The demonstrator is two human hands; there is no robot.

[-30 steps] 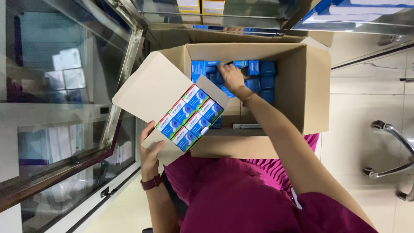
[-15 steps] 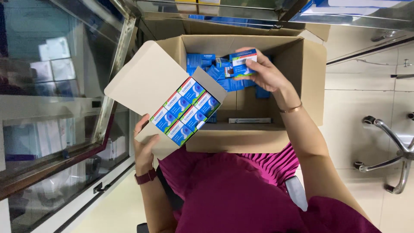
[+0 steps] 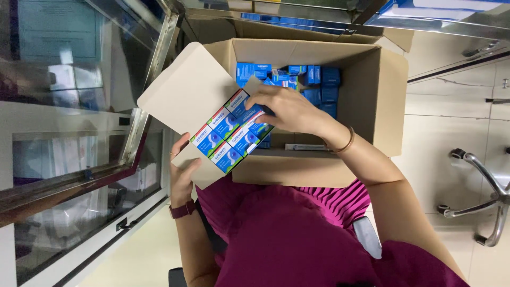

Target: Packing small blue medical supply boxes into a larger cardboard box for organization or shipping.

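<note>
My left hand [image 3: 182, 175] holds a small open tan carton [image 3: 186, 95] from below, tilted over my lap. Several small blue boxes [image 3: 223, 139] stand packed in rows inside it. My right hand [image 3: 287, 109] rests at the carton's far corner, fingers closed on one small blue box [image 3: 254, 115] that sits among the packed ones. Behind it stands a large open cardboard box [image 3: 390, 95] with several loose blue boxes [image 3: 321, 85] at its far end.
A flat white strip-like pack [image 3: 305, 147] lies in the large box near its front wall. A glass-fronted cabinet [image 3: 79, 117] with a metal frame stands at my left. Metal chair legs [image 3: 481, 180] stand on the tiled floor at right. Shelves with boxes run above.
My right hand lifted a small blue box out of the large box, then carried it left and down to the small carton. The left hand kept its hold on the carton.
</note>
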